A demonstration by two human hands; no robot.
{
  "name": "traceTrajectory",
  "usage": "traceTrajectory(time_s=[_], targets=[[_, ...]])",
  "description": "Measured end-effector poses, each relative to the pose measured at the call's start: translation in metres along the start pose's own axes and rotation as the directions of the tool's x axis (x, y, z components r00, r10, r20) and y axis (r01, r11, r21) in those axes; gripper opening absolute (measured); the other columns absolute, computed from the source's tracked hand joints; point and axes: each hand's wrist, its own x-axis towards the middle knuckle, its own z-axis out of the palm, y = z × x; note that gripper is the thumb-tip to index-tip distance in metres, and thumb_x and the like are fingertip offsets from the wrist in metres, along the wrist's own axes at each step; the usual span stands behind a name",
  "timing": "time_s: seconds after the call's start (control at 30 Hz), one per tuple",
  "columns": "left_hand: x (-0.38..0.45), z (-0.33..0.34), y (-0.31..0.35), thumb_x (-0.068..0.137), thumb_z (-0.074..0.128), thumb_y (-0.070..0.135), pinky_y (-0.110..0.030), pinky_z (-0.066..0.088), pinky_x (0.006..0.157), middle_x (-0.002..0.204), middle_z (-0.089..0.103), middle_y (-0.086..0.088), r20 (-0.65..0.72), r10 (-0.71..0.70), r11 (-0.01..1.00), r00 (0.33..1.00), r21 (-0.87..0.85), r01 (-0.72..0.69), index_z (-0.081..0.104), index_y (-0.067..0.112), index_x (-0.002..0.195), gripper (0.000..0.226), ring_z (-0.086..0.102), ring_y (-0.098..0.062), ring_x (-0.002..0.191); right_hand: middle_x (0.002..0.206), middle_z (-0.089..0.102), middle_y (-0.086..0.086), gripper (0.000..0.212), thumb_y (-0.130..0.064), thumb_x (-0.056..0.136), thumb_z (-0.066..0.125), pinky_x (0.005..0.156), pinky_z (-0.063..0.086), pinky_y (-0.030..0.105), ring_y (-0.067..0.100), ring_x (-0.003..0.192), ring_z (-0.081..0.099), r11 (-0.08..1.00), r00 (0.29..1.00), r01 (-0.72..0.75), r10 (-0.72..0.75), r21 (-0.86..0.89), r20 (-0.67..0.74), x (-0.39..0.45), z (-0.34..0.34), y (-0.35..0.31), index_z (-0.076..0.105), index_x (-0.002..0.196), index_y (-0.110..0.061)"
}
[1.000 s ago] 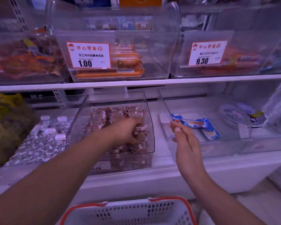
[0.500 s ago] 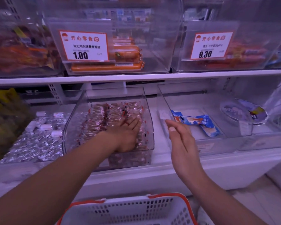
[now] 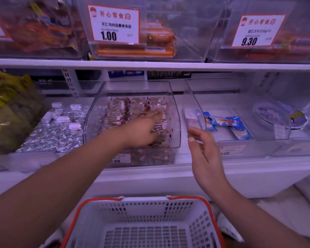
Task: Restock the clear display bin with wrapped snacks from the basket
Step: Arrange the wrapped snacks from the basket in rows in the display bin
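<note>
The clear display bin (image 3: 175, 122) sits on the lower shelf, filled with rows of small reddish wrapped snacks (image 3: 132, 108). My left hand (image 3: 141, 130) reaches into it and lies flat on the snacks, fingers spread, holding nothing. To the right of the bin my right hand (image 3: 202, 149) hovers in front of the shelf edge, fingers loosely apart and empty. The white basket with an orange rim (image 3: 143, 224) is below, near me; the part of its floor in view holds nothing.
Right of the bin, another clear bin (image 3: 191, 97) holds a few blue packets (image 3: 227, 123). Silver wrapped sweets (image 3: 55, 129) lie to the left, beside yellow bags (image 3: 9, 108). The upper shelf (image 3: 150, 64) carries bins of orange sausages with price tags.
My left hand has opened from curled to flat and slid forward over the snacks. The view has tipped down, showing more of the basket. My right hand has barely moved.
</note>
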Motion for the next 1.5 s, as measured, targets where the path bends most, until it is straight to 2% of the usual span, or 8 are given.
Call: traceTrajectory(time_s=[0.23,0.4,0.67,0.8,0.9,1.07,1.23,1.5], targets=[[-0.140,0.058,0.007,0.092,0.045,0.007,-0.036,0.045,0.090,0.114,0.065,-0.004,-0.659,0.168,0.956,0.733,-0.073,-0.285,0.066,0.012,0.114,0.030,0.061,-0.024,0.106,0.088,0.072,-0.005,0.020,-0.018,0.090,0.053,0.071,0.051,0.016,0.006,0.079,0.068,0.985,0.947,-0.080,0.123,-0.151,0.296,-0.059,-0.002,0.050,0.068,0.100,-0.026],[-0.233,0.207,-0.023,0.092,0.054,0.021,-0.036,0.047,0.084,0.103,0.067,-0.004,0.065,0.095,0.995,0.993,-0.038,-0.093,0.070,0.019,0.105,0.021,0.063,-0.027,0.094,0.130,0.061,0.009,0.037,-0.020,0.094,0.054,0.098,0.047,0.032,0.023,0.111,0.061,0.671,0.322,0.224,0.633,-0.707,0.704,-0.149,-0.015,0.155,0.059,0.130,-0.017],[-0.312,0.326,-0.066,0.092,0.033,0.033,-0.037,0.046,0.096,0.127,0.060,-0.011,0.758,-0.183,0.978,0.626,0.204,0.040,0.050,0.021,0.135,0.048,0.059,-0.032,0.113,0.138,0.046,0.019,0.036,-0.015,0.097,0.046,0.100,0.037,0.045,0.035,0.124,0.046,0.493,-0.044,0.753,0.698,-0.435,0.715,-0.236,0.016,0.226,0.049,0.133,-0.010],[-0.316,0.352,-0.056,0.065,0.054,0.026,-0.031,0.054,0.058,0.095,0.074,-0.015,0.718,-0.267,0.964,0.643,0.211,0.164,0.076,0.013,0.094,0.039,0.067,-0.028,0.061,0.079,0.071,0.007,0.028,-0.029,0.055,0.091,0.063,0.056,0.031,0.025,0.071,0.068,0.496,-0.046,0.820,0.553,-0.285,0.832,-0.265,0.025,0.245,0.074,0.074,-0.018],[-0.313,0.376,-0.042,0.069,0.048,0.036,-0.028,0.049,0.046,0.097,0.073,-0.026,0.612,-0.221,0.973,0.759,0.185,0.135,0.077,0.003,0.089,0.049,0.070,-0.036,0.062,0.111,0.064,0.019,0.020,-0.024,0.084,0.066,0.083,0.053,0.042,0.035,0.102,0.063,0.436,-0.108,0.878,0.582,-0.197,0.806,-0.267,0.011,0.266,0.073,0.094,-0.008],[-0.290,0.411,-0.022,0.083,0.053,0.050,-0.037,0.053,0.083,0.137,0.046,-0.020,0.683,-0.290,0.921,0.670,0.009,0.389,0.053,0.014,0.128,0.057,0.058,-0.036,0.115,0.103,0.068,0.015,0.015,-0.020,0.074,0.062,0.080,0.054,0.044,0.035,0.097,0.066,0.498,-0.007,0.788,0.596,-0.362,0.803,-0.257,0.016,0.270,0.073,0.080,-0.012],[-0.279,0.433,0.008,0.089,0.061,0.031,-0.046,0.049,0.093,0.150,0.027,-0.015,0.683,-0.266,0.933,0.680,0.005,0.359,0.048,0.021,0.129,0.044,0.041,-0.037,0.127,0.116,0.053,0.006,0.026,-0.040,0.087,0.066,0.089,0.043,0.032,0.026,0.110,0.050,0.740,0.048,0.340,0.603,-0.581,0.796,-0.276,0.066,0.262,0.065,0.100,-0.018],[-0.288,0.435,-0.010,0.087,0.056,0.019,-0.044,0.044,0.097,0.149,0.029,-0.016,0.642,-0.156,0.936,0.751,-0.146,0.320,0.047,0.013,0.130,0.045,0.049,-0.037,0.118,0.134,0.049,0.012,0.059,-0.035,0.091,0.055,0.098,0.040,0.038,0.031,0.123,0.049,0.706,0.110,0.327,0.631,-0.628,0.768,-0.346,0.106,0.249,0.038,0.142,-0.012]])
